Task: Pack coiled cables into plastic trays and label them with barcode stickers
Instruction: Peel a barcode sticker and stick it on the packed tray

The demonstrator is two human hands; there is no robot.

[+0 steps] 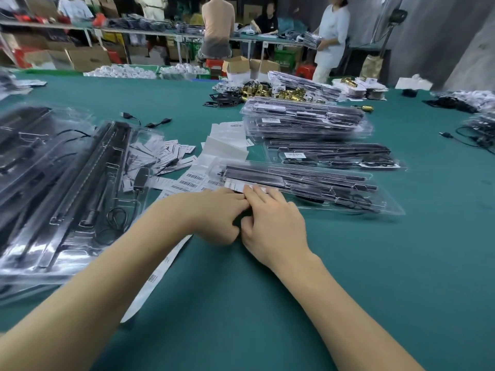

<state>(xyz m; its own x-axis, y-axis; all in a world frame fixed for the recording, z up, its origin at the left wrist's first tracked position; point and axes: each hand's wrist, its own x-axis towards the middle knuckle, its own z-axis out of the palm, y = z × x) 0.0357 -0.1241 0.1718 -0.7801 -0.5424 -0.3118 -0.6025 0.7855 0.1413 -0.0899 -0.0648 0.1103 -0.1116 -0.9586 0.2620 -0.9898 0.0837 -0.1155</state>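
A clear plastic tray (334, 188) holding black bars and a coiled cable lies on the green table in front of me. A white barcode sticker (235, 185) sits on its left end. My right hand (276, 226) lies over that end, and its straight fingers press on the sticker. My left hand (217, 218) touches it from the left with curled fingers, holding a long white sticker strip (160, 271) that trails back under my left forearm. Loose barcode stickers (187, 180) lie just beyond my left hand.
Open trays with black parts (67, 188) cover the left side. A stack of packed trays (305, 119) and a single labelled tray (334, 153) lie behind. White backing sheets (225, 145), brass parts (267, 91) and loose cables (150, 121) lie farther off. People work at the far benches.
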